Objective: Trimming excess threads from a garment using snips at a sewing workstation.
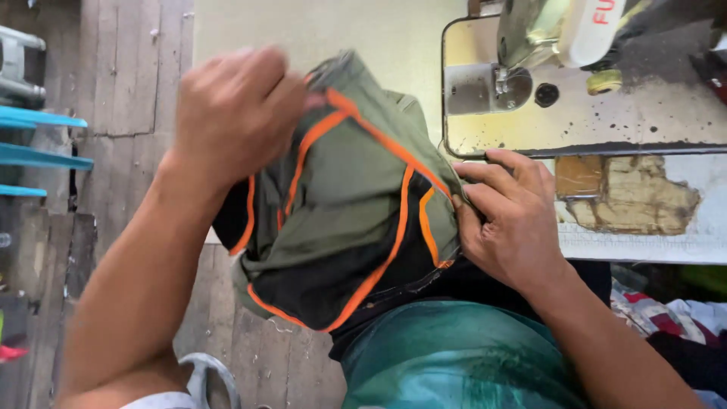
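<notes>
Beside the sewing machine on its worn table, both hands grip an olive garment with orange piping, left hand bunching, right hand pinching its edge, seemingly mid-repositioning

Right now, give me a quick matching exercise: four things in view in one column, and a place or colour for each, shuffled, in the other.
Things:
1. left hand
2. right hand
3. piping
4. sewing machine

Places or colours:
A. orange
B. top right, on the table
C. gripping the top of the green garment
D. holding the garment's right edge

Pairs: 1-C, 2-D, 3-A, 4-B
</notes>
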